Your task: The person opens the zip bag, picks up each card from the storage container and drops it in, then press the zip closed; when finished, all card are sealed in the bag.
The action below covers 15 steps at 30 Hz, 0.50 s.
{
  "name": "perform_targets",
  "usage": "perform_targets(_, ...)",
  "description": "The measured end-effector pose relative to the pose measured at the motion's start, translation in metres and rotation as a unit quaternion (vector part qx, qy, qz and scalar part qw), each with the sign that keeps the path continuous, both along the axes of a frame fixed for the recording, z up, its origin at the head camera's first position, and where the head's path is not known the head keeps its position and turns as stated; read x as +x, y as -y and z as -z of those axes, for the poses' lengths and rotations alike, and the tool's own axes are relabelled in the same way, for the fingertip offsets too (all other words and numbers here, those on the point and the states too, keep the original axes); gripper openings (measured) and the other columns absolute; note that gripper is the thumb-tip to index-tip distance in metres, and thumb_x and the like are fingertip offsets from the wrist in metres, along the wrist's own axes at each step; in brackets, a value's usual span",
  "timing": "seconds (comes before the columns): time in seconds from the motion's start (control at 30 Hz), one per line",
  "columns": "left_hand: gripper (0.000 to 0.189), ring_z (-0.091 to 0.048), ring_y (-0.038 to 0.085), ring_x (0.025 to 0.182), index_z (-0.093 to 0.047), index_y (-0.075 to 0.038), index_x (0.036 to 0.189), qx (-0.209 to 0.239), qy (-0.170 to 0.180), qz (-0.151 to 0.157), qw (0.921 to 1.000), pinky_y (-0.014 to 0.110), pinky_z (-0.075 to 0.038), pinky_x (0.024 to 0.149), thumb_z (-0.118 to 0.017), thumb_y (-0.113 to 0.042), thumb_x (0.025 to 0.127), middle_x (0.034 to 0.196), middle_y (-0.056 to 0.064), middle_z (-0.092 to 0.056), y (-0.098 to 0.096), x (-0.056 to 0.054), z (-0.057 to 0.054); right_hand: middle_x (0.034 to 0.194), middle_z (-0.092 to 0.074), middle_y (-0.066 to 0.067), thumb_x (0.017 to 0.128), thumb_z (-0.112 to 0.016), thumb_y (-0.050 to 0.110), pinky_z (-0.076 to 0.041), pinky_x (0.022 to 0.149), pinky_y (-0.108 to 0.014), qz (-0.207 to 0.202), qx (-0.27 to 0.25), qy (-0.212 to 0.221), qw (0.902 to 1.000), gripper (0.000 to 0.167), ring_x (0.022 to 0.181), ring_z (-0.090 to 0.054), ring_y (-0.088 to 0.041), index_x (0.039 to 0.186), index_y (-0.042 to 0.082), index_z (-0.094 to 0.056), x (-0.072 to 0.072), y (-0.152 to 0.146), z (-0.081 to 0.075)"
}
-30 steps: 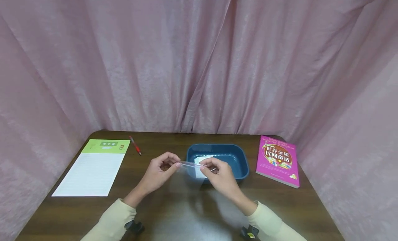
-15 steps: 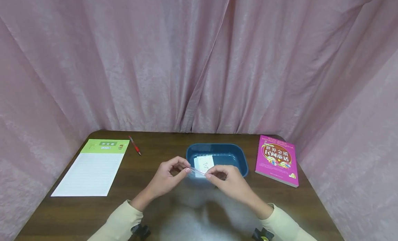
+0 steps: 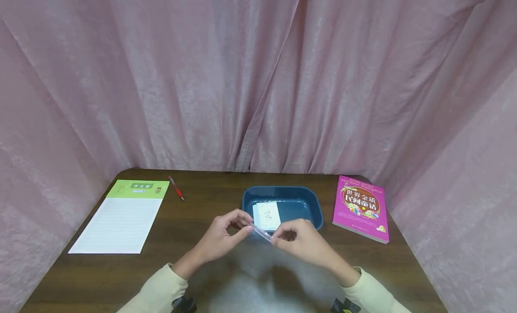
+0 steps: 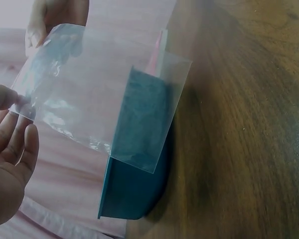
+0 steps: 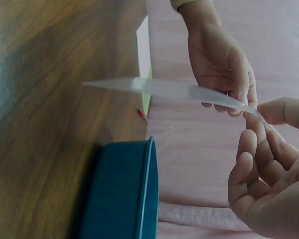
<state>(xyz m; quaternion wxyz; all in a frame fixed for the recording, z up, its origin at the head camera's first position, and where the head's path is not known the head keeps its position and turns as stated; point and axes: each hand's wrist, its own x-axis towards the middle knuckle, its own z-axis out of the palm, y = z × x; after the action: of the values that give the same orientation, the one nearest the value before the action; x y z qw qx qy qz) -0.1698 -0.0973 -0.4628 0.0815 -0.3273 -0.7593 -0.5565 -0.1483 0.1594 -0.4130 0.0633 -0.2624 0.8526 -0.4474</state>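
Between my two hands hangs a clear plastic bag point(image 4: 104, 94), its top edge pinched at both ends. My left hand point(image 3: 226, 236) grips one end between thumb and fingers. The other end is pinched by my right hand point(image 3: 304, 241). In the right wrist view the bag point(image 5: 164, 89) shows nearly edge-on, thin and slightly curved. No contents show through it in the left wrist view. Just beyond the hands stands a blue plastic basin point(image 3: 300, 210), with white cards point(image 3: 267, 215) lying in its left part; the top one bears a small drawing.
A lined writing pad point(image 3: 117, 225) with a green header lies at the left of the wooden table point(image 3: 210, 187). Near its top right corner is a red pen point(image 3: 176, 189). A magenta book point(image 3: 361, 209) lies right of the basin. Pink curtains point(image 3: 194, 80) hang behind the table.
Both hands have come nearer the body and shifted right with the bag, uncovering more of the cards in the basin. The bag's top edge now slopes down toward the right hand.
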Motion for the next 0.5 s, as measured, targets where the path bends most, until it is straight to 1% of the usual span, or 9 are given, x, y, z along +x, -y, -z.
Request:
perform_targets(0.1, 0.017, -0.068, 0.011, 0.082, -0.063, -0.011, 0.109, 0.000, 0.009, -0.004, 1.0000, 0.029, -0.056, 0.075, -0.072, -0.012, 0.095, 0.094, 0.002, -0.073, -0.0010, 0.0007, 0.0001, 0.074, -0.069, 0.010, 0.088, -0.077, 0.017, -0.048, 0.061, -0.024, 0.005, -0.005, 0.010, 0.9999, 0.005, 0.068, -0.057, -0.007, 0.087, 0.013, -0.079, 0.0009, -0.0005, 0.0009)
perform_targets(0.23, 0.016, -0.067, 0.011, 0.080, -0.058, -0.015, 0.102, 0.003, 0.018, -0.016, 0.9997, 0.029, -0.056, 0.074, -0.073, -0.015, 0.095, 0.092, -0.004, -0.073, -0.0018, 0.0015, 0.0004, 0.074, -0.069, 0.008, 0.087, -0.079, 0.019, -0.048, 0.062, -0.024, 0.012, -0.014, 0.024, 0.9995, 0.006, 0.069, -0.057, -0.009, 0.086, 0.013, -0.079, 0.0019, -0.0006, 0.0009)
perform_targets(0.4, 0.011, -0.065, 0.009, 0.077, -0.065, -0.020, 0.097, -0.013, 0.023, -0.029, 0.9992, 0.030, -0.057, 0.070, -0.074, -0.017, 0.094, 0.091, -0.007, -0.070, -0.0031, 0.0047, 0.0002, 0.073, -0.069, 0.008, 0.085, -0.079, 0.016, -0.049, 0.064, -0.024, 0.017, -0.018, 0.030, 0.9993, 0.002, 0.069, -0.058, -0.008, 0.083, 0.017, -0.079, 0.0014, 0.0004, 0.0031)
perform_targets(0.5, 0.009, -0.065, 0.009, 0.077, -0.068, -0.017, 0.097, -0.018, 0.032, -0.039, 0.9986, 0.029, -0.057, 0.069, -0.075, -0.015, 0.093, 0.091, -0.005, -0.071, -0.0055, 0.0080, -0.0013, 0.073, -0.070, 0.009, 0.084, -0.079, 0.017, -0.049, 0.063, -0.024, 0.018, -0.015, 0.027, 0.9993, 0.003, 0.068, -0.058, -0.007, 0.082, 0.018, -0.079, 0.0008, 0.0011, 0.0061)
